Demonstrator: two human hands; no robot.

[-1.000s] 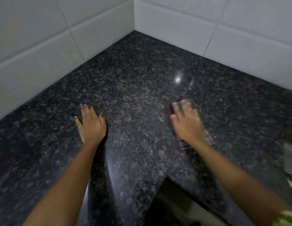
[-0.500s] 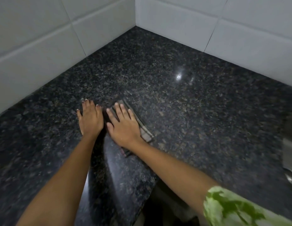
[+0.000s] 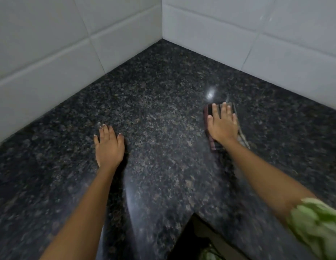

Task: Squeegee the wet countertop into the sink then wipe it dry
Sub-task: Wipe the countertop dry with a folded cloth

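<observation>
The dark speckled granite countertop (image 3: 163, 113) fills the inner corner where two white tiled walls (image 3: 50, 59) meet. The left hand (image 3: 109, 145) lies flat on the stone, palm down, fingers spread a little, holding nothing. The right hand (image 3: 222, 124) presses flat on a folded cloth (image 3: 210, 117), fingers extended and close together over its top; the cloth's dark striped edge shows to the left of the hand and a paler part shows at the right by the wrist. The cloth lies on the countertop to the right of centre, near the right-hand wall but apart from it, with a bright light reflection on the stone just beyond it. The two hands are well apart, with bare stone between them and more bare stone running back to the corner. At the bottom, the counter's front edge forms a notch between the forearms, dark below. A green patterned sleeve (image 3: 317, 224) shows at the right arm.
</observation>
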